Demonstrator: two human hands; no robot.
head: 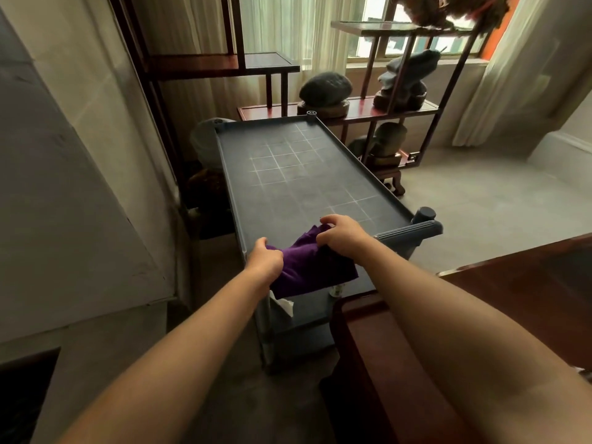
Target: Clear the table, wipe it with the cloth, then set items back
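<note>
A dark blue-grey cart table with a raised rim and a pale grid pattern on top stands in front of me. A purple cloth lies bunched at its near end and hangs a little over the near edge. My left hand grips the cloth's left side. My right hand pinches its upper right part, fingers curled on the fabric. Nothing else rests on the top surface.
A dark wooden display shelf with several stones stands behind and right of the cart. A polished wooden table is at my right. A grey wall runs along the left. White paper shows on the cart's lower shelf.
</note>
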